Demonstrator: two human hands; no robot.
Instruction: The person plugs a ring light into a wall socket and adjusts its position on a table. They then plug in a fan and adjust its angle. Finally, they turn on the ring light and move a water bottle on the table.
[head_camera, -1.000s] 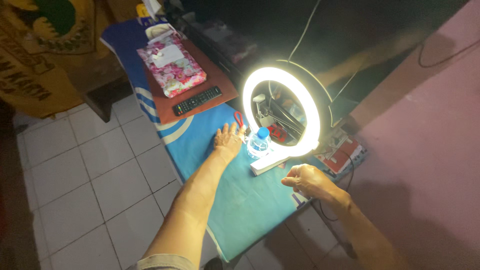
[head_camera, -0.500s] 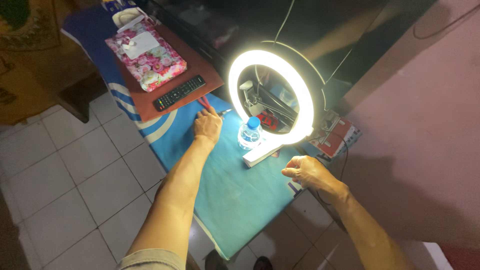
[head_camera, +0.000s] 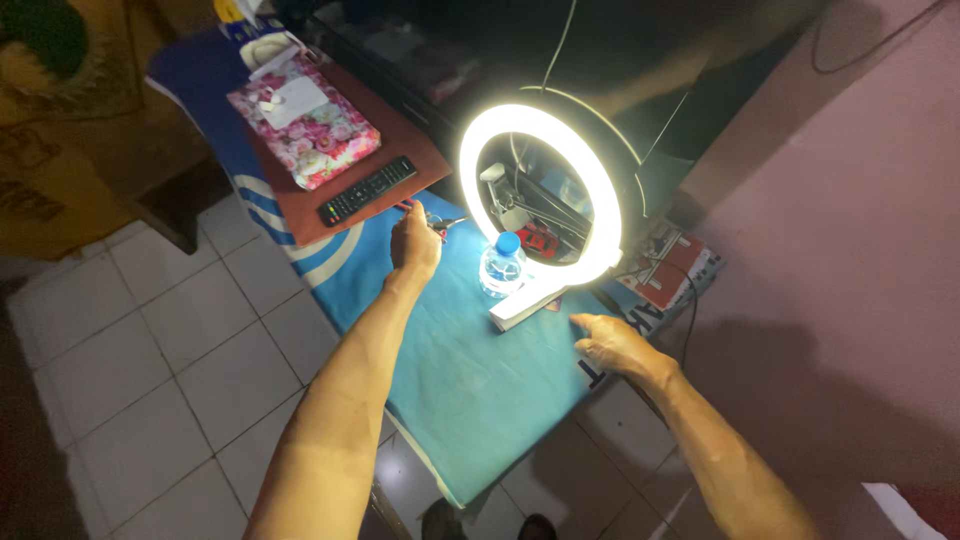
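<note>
The left hand (head_camera: 414, 243) is seen at centre frame, closed around a small red-handled tool (head_camera: 432, 222), probably pliers or scissors; the glare leaves its type uncertain. Red handles show at the upper edge of the hand, and a metal tip projects to the right of the fingers. The tool is located on the teal cloth (head_camera: 470, 380) just below the brown board (head_camera: 340, 160), left of the lit ring light (head_camera: 540, 195).

The right hand (head_camera: 612, 343) is recorded at lower right of centre, loosely open, fingers extended toward the white base (head_camera: 525, 305) of the ring light, fingertips near it but apart. Nothing is held in it.

A clear water bottle with a blue cap (head_camera: 501, 265) stands between the two hands, just in front of the ring. On the board, a black remote (head_camera: 367, 190) and a floral-patterned box (head_camera: 304, 122) are noted in the upper left. A red-and-white packet (head_camera: 672, 270) lies at right of the light. White floor tiles (head_camera: 150, 380) fill the lower left.
</note>
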